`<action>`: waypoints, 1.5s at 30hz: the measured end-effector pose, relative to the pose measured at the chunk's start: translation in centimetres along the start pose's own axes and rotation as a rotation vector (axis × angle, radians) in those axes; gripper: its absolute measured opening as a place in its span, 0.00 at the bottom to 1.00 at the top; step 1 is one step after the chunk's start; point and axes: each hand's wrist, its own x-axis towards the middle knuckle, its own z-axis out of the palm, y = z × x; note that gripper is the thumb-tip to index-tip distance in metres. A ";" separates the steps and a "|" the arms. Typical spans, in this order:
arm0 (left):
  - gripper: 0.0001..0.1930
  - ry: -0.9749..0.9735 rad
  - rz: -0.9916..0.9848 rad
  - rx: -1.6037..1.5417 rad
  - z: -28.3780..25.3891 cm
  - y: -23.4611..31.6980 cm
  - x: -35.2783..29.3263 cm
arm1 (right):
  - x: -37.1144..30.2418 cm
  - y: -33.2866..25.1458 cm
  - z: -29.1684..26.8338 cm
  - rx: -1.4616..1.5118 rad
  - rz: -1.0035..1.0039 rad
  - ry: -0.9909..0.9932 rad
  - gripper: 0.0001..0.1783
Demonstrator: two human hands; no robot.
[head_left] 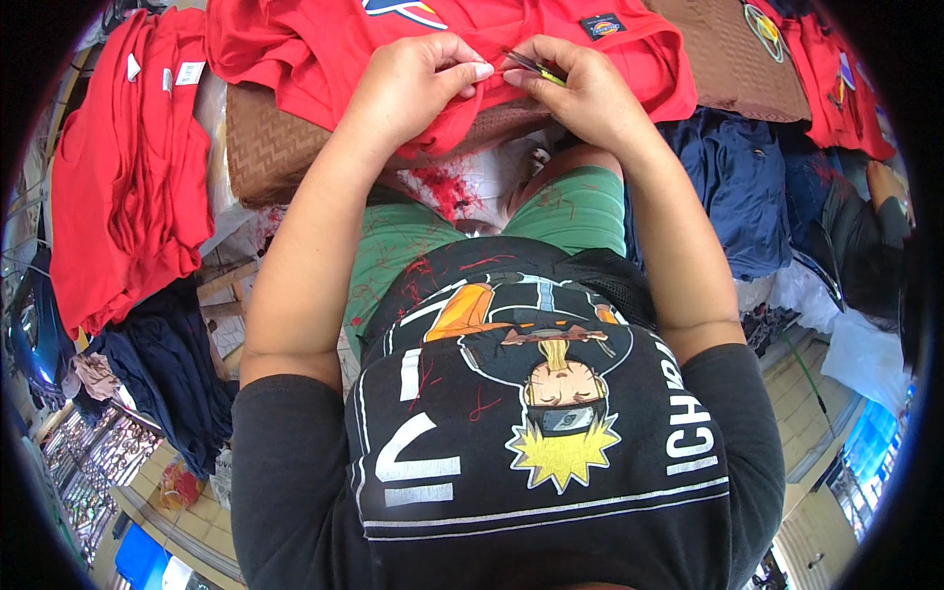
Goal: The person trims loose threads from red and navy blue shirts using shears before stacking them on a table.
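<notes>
A red shirt (295, 54) with a dark label patch and a multicoloured print lies spread over a brown cushioned surface in front of me. My left hand (411, 81) is closed, pinching a fold of the shirt's edge between thumb and fingers. Just to its right, my right hand (590, 87) grips small thread snips (537, 68) with dark blades and a yellow-green part. Their tips point left, close to the pinched cloth. Around the blades are dark reddish wisps that look like loose thread.
More red shirts (133, 177) hang at the left above dark blue garments (162, 364). Navy cloth (723, 187) is piled at the right. On the brown padded surface (742, 69) lies a coiled pale cord (763, 31). Red thread scraps (442, 192) litter my lap. Another person's arm (888, 187) shows far right.
</notes>
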 end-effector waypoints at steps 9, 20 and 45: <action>0.12 -0.176 -0.033 -0.354 -1.1 -1.2 0.5 | 1.0 0.6 -0.3 -0.073 -0.063 0.000 0.12; 0.12 -0.196 -0.037 -0.410 -1.3 -1.3 0.3 | 1.7 0.1 -1.0 -0.094 -0.008 -0.122 0.12; 0.12 -0.178 -0.011 -0.420 -0.8 -1.8 0.5 | 1.0 -2.5 -3.1 -0.165 -0.214 -0.223 0.10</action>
